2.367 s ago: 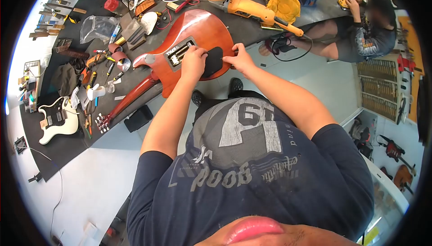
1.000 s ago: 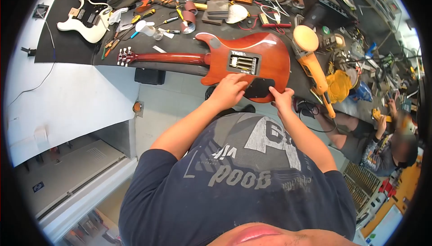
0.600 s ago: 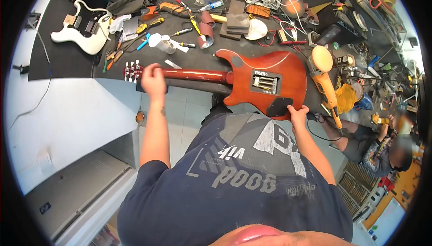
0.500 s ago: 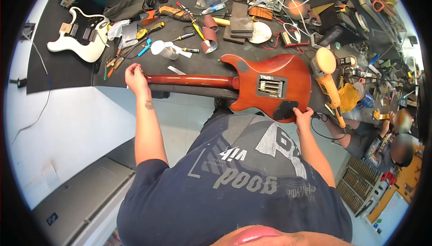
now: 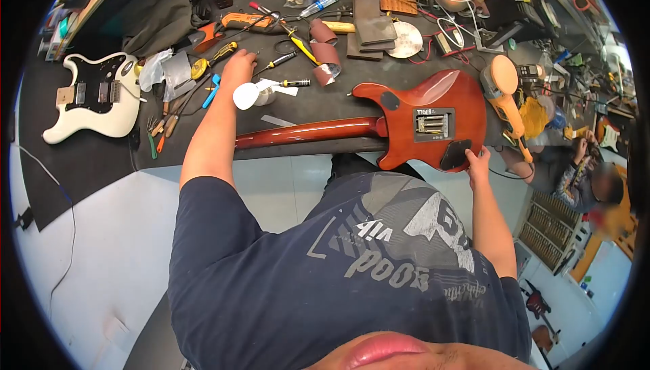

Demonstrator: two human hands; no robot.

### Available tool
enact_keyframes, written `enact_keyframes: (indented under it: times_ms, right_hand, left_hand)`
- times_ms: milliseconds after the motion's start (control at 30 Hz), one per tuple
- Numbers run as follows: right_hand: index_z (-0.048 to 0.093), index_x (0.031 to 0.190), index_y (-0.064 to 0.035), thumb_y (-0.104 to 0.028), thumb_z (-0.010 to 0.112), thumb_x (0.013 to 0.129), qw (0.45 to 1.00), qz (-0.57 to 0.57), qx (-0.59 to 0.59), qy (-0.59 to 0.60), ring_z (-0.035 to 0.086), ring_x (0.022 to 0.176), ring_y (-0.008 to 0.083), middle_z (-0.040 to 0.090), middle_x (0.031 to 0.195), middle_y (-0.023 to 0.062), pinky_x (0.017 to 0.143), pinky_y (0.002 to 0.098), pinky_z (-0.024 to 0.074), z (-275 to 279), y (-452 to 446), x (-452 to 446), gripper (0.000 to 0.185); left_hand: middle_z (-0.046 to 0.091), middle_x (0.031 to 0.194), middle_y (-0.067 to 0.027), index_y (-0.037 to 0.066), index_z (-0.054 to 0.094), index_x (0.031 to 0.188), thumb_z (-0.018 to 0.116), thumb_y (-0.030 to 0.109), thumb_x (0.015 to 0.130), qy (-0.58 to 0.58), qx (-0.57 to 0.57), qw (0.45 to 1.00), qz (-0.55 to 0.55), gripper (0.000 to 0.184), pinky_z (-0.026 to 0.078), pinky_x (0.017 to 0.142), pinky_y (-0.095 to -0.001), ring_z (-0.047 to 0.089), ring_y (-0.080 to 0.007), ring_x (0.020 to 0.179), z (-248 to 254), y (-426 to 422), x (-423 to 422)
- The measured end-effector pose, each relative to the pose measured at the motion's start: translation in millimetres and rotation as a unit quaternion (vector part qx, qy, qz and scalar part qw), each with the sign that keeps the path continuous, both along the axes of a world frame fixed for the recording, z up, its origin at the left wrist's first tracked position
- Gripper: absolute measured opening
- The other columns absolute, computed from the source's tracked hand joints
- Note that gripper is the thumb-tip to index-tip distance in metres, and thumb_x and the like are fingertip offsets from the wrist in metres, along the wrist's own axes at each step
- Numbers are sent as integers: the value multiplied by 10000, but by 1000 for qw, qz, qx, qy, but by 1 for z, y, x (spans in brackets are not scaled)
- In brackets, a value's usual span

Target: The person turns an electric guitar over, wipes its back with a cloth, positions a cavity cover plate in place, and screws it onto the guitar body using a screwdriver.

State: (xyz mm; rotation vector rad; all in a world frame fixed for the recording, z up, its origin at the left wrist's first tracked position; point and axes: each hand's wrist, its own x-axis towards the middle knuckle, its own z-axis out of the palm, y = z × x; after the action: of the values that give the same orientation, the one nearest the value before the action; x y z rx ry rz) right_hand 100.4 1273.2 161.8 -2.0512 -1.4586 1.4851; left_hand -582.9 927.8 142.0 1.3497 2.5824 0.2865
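Observation:
A reddish-brown electric guitar [image 5: 406, 102] lies back side up along the bench's front edge, its neck pointing left. The metal springs of its back cavity [image 5: 432, 124] show beside a black cover plate [image 5: 456, 155]. My right hand [image 5: 479, 163] grips the body's lower edge by that plate, thumb on the back. My left hand [image 5: 238, 69] reaches across the neck's end into the tools, fingers bent together; what they hold, if anything, is hidden. Close to it lie a thin screwdriver [image 5: 283, 59], an orange-handled tool [image 5: 252, 22] and a white cup [image 5: 246, 96]. My left forearm hides the headstock.
A white guitar body [image 5: 101, 116] lies at the left. An orange power polisher [image 5: 504, 89] stands right of the guitar, its cord hanging down. Sanding blocks [image 5: 372, 21], sandpaper rolls [image 5: 325, 52] and cables crowd the back. Another person [image 5: 582, 180] sits at the far right.
My left hand has let go of the guitar's headstock end and moved forward and right into the tools. My right hand stays on the body. The view has shifted slightly.

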Motion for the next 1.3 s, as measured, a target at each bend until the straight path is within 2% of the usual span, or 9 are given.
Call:
enact_keyframes:
  times_ms: [200, 267, 367, 467, 600, 700, 933, 1033, 1300]
  right_hand:
    - [229, 1573, -120, -208, 742, 949, 1000, -4, 11, -7, 665, 1115, 243, 607, 1386, 160, 817, 391, 549, -5, 0, 1, 812]
    - [244, 1574, -128, -218, 742, 946, 999, -2, 17, -30, 664, 1102, 236, 609, 1381, 151, 806, 378, 544, -1, -2, -3, 807]
    - [258, 1578, -144, -228, 743, 940, 999, -15, 9, -26, 663, 1083, 227, 609, 1379, 141, 793, 366, 538, 2, -8, -7, 805]
    - [246, 1574, -135, -185, 745, 937, 999, -34, 9, -12, 648, 1152, 256, 588, 1406, 155, 869, 421, 555, 8, -9, -14, 811]
    - [227, 1582, -129, -153, 738, 941, 998, -47, 3, 37, 637, 1206, 277, 565, 1442, 168, 920, 447, 565, 3, -10, -10, 820]
    - [238, 1594, -157, -167, 722, 946, 998, -45, 20, 35, 651, 1185, 264, 570, 1441, 144, 883, 445, 574, -13, -5, 1, 809]
    - [282, 1565, -96, -167, 778, 916, 998, -35, 46, 34, 671, 1132, 280, 596, 1389, 201, 860, 409, 592, -10, -10, -1, 820]
    - [334, 1533, -53, -191, 810, 864, 996, -27, 79, 15, 682, 1088, 258, 644, 1309, 198, 898, 371, 573, -22, -8, 6, 833]
    - [338, 1551, -27, -163, 761, 842, 992, -69, 53, 92, 640, 1221, 272, 619, 1377, 211, 1018, 389, 521, -20, -7, 6, 836]
  left_hand:
    - [681, 1094, -192, 28, 666, 1031, 645, 95, 969, 4, 132, 987, 88, 94, 547, 885, -487, 649, -426, 1030, -26, -1, -6]
    - [727, 1008, -142, 14, 668, 1045, 663, 73, 988, -124, 186, 958, 181, 83, 567, 817, -401, 706, -302, 937, -21, 0, -10]
    - [739, 1038, -82, 0, 684, 1081, 702, 40, 997, -387, 312, 827, 263, 95, 577, 790, -288, 704, -142, 926, -10, -5, -23]
    - [741, 1091, -102, 12, 688, 1108, 699, 19, 996, -573, 488, 620, 223, 112, 598, 845, -306, 715, -181, 951, 19, -15, -25]
    - [729, 1118, -112, 44, 683, 1123, 689, -5, 994, -637, 533, 549, 95, 139, 608, 891, -345, 715, -208, 982, 88, -27, -16]
    - [703, 1136, -95, 83, 678, 1115, 657, -40, 999, -643, 517, 564, 28, 171, 582, 940, -339, 685, -204, 1034, 136, -26, -4]
    - [645, 1095, -92, 69, 626, 1111, 684, -9, 974, -602, 528, 598, -18, 167, 480, 833, -342, 585, -205, 953, 202, -3, 36]
    - [668, 1072, -123, 38, 612, 1066, 703, -31, 944, -592, 493, 638, 17, 168, 552, 858, -366, 650, -209, 971, 209, 8, 67]
    - [715, 1029, -114, 25, 644, 1073, 720, -30, 935, -672, 370, 639, 65, 167, 571, 831, -311, 685, -178, 911, 191, 67, 166]
